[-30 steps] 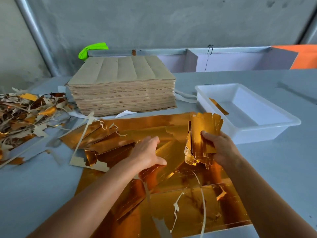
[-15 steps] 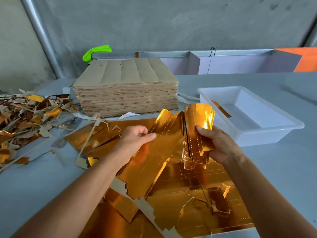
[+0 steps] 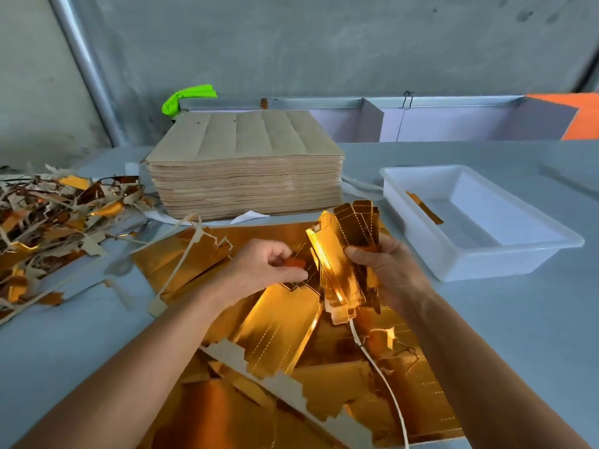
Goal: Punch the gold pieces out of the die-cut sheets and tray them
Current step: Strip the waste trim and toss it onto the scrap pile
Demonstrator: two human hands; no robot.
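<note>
My right hand (image 3: pixel 385 270) grips an upright bundle of punched gold pieces (image 3: pixel 350 241) above the gold die-cut sheet (image 3: pixel 227 409) lying on the table. My left hand (image 3: pixel 265 267) pinches a long gold piece (image 3: pixel 282 328) that hangs down from its fingers and leans against the bundle. A jagged waste strip (image 3: pixel 291 384) lies across the sheet. The white tray (image 3: pixel 505 257) stands to the right, with one gold piece (image 3: pixel 424 207) leaning inside its left wall.
A tall stack of brown-backed sheets (image 3: pixel 246 163) stands behind the gold sheet. A heap of offcut scraps (image 3: pixel 55 222) covers the table's left side. A green object (image 3: pixel 188 97) and a grey rail (image 3: pixel 356 103) lie along the back wall.
My left hand has carried the freed long gold piece to the right, up against the bundle in my right hand. The bundle has stayed roughly in place.
</note>
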